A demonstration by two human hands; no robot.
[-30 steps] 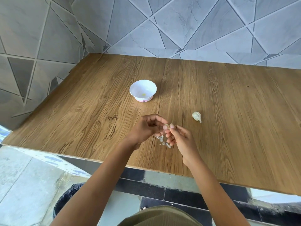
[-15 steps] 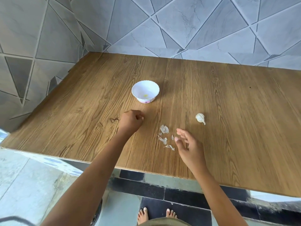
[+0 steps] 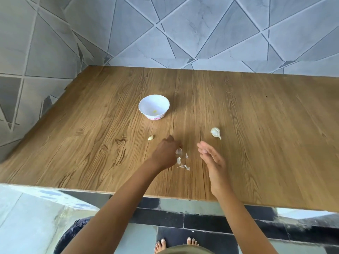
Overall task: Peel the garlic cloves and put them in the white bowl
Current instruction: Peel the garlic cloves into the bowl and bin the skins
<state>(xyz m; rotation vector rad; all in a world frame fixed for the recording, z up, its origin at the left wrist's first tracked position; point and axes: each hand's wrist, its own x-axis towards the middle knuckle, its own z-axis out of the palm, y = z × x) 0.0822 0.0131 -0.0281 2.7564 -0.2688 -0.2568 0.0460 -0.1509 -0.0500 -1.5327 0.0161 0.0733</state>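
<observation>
I take the white bowl [image 3: 154,106] as my landmark; it stands on the wooden bench [image 3: 275,143], left of the bench's middle.

Nearest to me, at the bottom edge of the head view, I see two bare feet [image 3: 161,243] on a floor [image 3: 27,226] of pale and dark tiles, far on the near side of the bowl. Both bare forearms reach up from there over the bench's front edge.

The left hand [image 3: 165,153] hovers low over the bench, on the near side of the bowl and slightly to its right. I see only its back, blurred, with the fingers turned down and away. I cannot tell whether they hold anything.

The right hand [image 3: 211,159] is farther right of the bowl, at about the same depth as the left hand. It is held edge-on with the fingers straight and together, the palm facing left, and it grips nothing.

Between the two hands lie torn garlic skins [image 3: 180,159], thin white scraps scattered on the wood, one just beside the left hand's fingers.

A peeled garlic clove [image 3: 150,137], small and pale, lies on the bare bench just on the near side of the bowl, outside it.

A garlic bulb [image 3: 215,132] in its white skin lies to the right of the bowl and a little nearer to me, apart from both hands.

Inside the bowl I see a small yellow speck; I cannot tell what it is.

Beyond the bowl, a grey tiled wall [image 3: 201,33] with slanted lines closes the bench's far and left sides.
</observation>
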